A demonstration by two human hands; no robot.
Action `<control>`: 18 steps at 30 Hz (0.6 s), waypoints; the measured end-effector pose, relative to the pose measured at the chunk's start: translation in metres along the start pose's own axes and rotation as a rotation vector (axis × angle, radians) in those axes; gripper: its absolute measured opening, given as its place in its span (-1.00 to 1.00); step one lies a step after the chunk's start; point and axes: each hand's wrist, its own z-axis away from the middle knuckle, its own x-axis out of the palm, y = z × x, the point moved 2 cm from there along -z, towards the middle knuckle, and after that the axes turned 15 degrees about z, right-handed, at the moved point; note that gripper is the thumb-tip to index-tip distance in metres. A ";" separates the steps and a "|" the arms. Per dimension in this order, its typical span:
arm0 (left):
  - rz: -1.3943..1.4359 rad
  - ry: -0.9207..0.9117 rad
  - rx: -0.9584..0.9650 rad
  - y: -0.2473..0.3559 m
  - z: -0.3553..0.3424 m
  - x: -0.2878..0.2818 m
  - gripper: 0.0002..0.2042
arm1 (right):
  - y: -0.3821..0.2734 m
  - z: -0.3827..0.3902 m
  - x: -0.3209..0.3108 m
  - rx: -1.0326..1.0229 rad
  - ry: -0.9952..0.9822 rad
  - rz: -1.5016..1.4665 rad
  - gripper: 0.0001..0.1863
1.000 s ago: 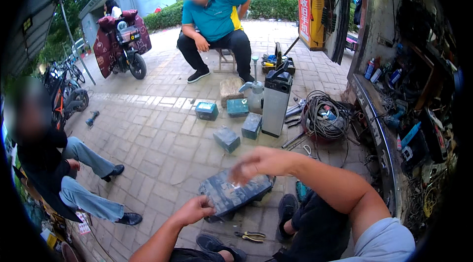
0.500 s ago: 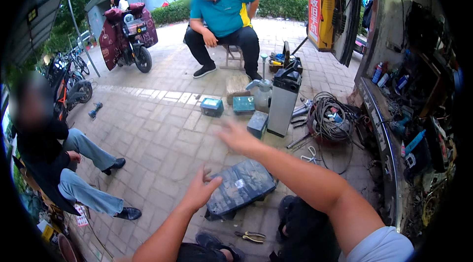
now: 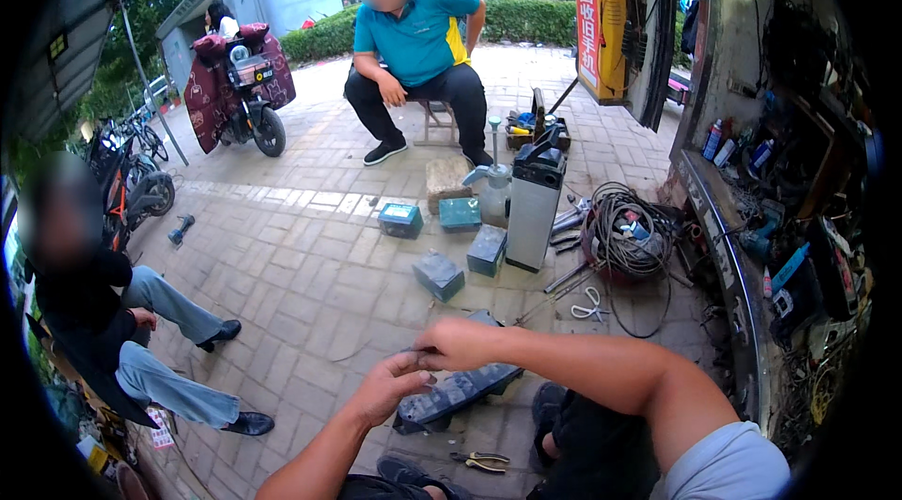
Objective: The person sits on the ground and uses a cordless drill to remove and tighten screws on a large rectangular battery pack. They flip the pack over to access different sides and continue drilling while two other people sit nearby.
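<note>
My left hand [image 3: 388, 387] and my right hand [image 3: 457, 344] meet fingertip to fingertip just above a long dark battery pack [image 3: 462, 393] lying on the brick paving. Both hands have their fingers bunched closed. Anything pinched between them is too small to make out. The pack lies diagonally in front of my knees, partly hidden by the left hand. A pair of yellow-handled pliers [image 3: 481, 460] lies on the ground close to my feet.
Several small grey and teal battery blocks [image 3: 439, 274] and a tall grey case [image 3: 533, 209] stand ahead, beside a cable coil [image 3: 628, 232] and scissors [image 3: 590, 304]. A person in a teal shirt [image 3: 413, 39] sits beyond; another person [image 3: 103, 312] sits left. Cluttered shelves [image 3: 780, 218] line the right.
A second ago both hands were on the battery pack. They then lifted with fingers spread, and now they have come together above the pack with fingers closed.
</note>
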 end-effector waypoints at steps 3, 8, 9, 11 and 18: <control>-0.105 -0.017 -0.091 -0.002 0.007 0.000 -0.58 | -0.004 0.016 0.002 -0.017 0.030 -0.054 -0.78; -0.020 -0.131 -0.133 -0.007 0.014 0.012 -0.48 | -0.006 0.025 0.010 -0.016 0.016 0.113 -0.82; -0.046 -0.161 -0.129 -0.006 0.013 0.013 -0.46 | -0.007 0.025 0.009 0.002 0.016 0.160 -0.81; -0.046 -0.190 -0.140 -0.003 0.012 0.016 -0.42 | -0.006 0.025 0.008 0.042 0.010 0.254 -0.81; 0.062 -0.196 -0.165 -0.001 0.009 0.016 -0.35 | -0.007 0.026 0.001 0.098 0.058 0.373 -0.75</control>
